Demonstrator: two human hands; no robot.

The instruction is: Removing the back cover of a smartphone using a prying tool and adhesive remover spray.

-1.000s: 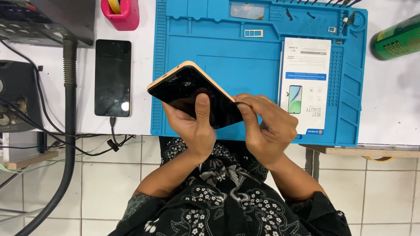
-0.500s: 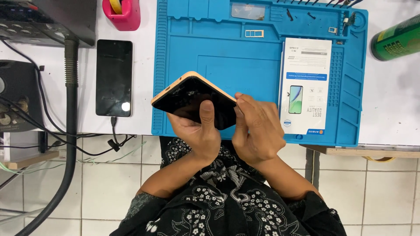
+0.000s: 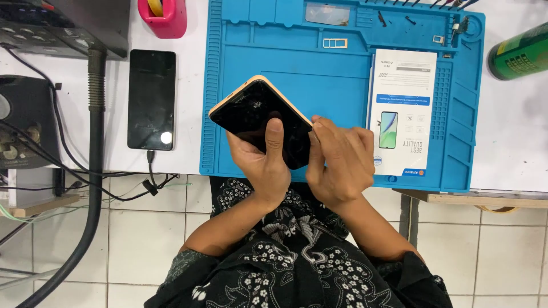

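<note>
Both hands (image 3: 302, 162) grip a black smartphone (image 3: 257, 114) (screen up).

You have open room across the blue mat's (image 3: 251, 85) centre; the white package (image 3: 401, 111) blocks its right side, and small parts line its far edge.

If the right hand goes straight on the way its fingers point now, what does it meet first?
The right hand already touches the edge of the phone held in the left hand. Beyond it probably lies the blue work mat, though depth is unclear.
</note>
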